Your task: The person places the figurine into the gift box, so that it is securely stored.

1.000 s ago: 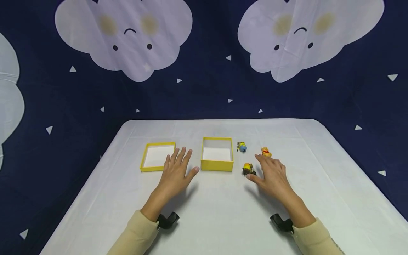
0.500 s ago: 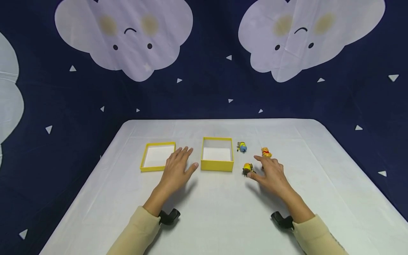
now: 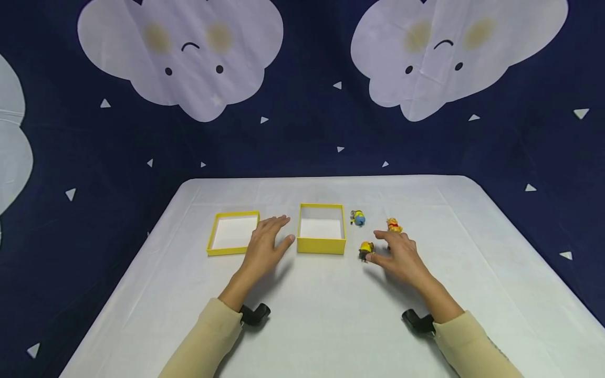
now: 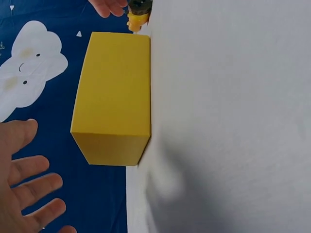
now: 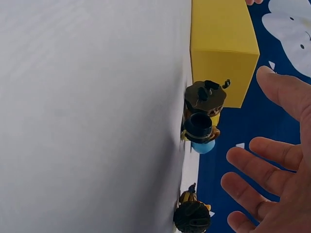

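Two released hands hover beside a yellow box and small toys

We look across a white desk (image 3: 326, 315) towards a dark blue curtain (image 3: 307, 131) patterned with clouds. Farthest left we see a shallow yellow lid (image 3: 231, 233), its white inside facing up. Next is the left hand (image 3: 262, 249), overlapping the lid's right edge in the head view; its fingers are extended and it grasps nothing. Just to its right stands the deeper yellow box (image 3: 321, 246), white inside. Beside the box's right side we find a blue-and-yellow toy (image 3: 358, 218), and nearer us a yellow-and-dark toy (image 3: 366, 251). Further right is an orange bear (image 3: 393, 224) in red, its lower part hidden by the right hand (image 3: 399, 257). That hand is released too: in its wrist view we see the fingers spread, apart from the toys.
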`<state>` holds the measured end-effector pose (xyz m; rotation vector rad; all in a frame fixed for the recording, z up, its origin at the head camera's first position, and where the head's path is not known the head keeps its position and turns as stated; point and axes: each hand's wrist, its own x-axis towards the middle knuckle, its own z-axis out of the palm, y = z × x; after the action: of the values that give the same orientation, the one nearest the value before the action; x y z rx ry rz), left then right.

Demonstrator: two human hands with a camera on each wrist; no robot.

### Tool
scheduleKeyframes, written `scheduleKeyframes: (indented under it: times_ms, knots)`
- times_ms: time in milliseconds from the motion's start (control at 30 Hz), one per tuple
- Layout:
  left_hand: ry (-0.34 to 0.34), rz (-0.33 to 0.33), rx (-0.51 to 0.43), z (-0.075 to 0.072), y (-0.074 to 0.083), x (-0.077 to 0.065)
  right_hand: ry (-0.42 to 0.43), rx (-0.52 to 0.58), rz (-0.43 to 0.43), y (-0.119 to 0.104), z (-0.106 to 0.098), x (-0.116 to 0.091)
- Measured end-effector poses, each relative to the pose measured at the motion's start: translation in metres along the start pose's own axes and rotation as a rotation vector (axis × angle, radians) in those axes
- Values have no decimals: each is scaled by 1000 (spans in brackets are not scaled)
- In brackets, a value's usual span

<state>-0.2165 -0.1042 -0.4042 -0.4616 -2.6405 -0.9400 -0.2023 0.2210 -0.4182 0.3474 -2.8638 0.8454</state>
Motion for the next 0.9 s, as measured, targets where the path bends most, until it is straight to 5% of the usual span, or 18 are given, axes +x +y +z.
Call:
scheduleKeyframes:
  times_ms: [467, 900]
  knots:
    - [-21, 28, -168, 9, -10, 19, -15, 2, -2, 2, 3, 7]
    - [-59, -69, -291, 15, -16, 34, -25, 29, -2, 10, 7, 12]
